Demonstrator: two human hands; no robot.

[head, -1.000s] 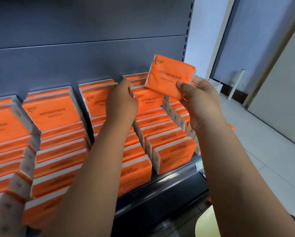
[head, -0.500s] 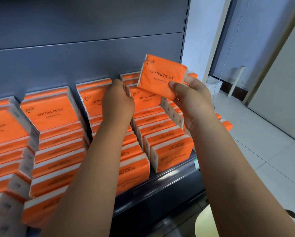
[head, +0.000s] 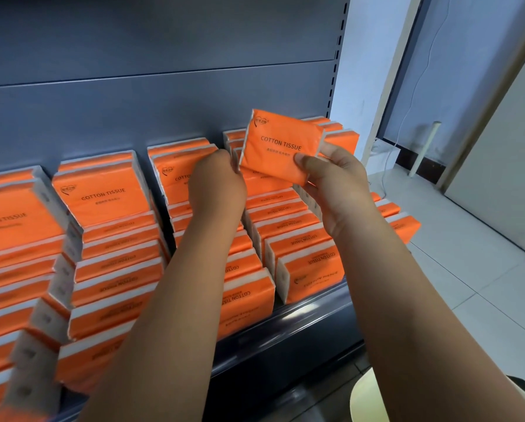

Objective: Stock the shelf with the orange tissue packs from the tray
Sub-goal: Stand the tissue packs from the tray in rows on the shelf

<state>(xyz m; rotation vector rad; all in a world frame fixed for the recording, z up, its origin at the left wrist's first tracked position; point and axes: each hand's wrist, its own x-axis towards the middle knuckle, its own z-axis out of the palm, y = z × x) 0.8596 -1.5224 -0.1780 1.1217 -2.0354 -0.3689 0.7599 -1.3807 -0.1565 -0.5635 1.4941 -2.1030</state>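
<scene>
While right grip [head: 334, 184] pinches lower corner, tissue pack [head: 281, 146] juts up-left.

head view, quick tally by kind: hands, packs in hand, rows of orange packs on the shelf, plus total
hands: 2, left hand and right hand
tissue pack in hand: 1, pinched by the right hand
rows of packs on the shelf: 5, the leftmost cut off by the frame edge
total: 8
</scene>
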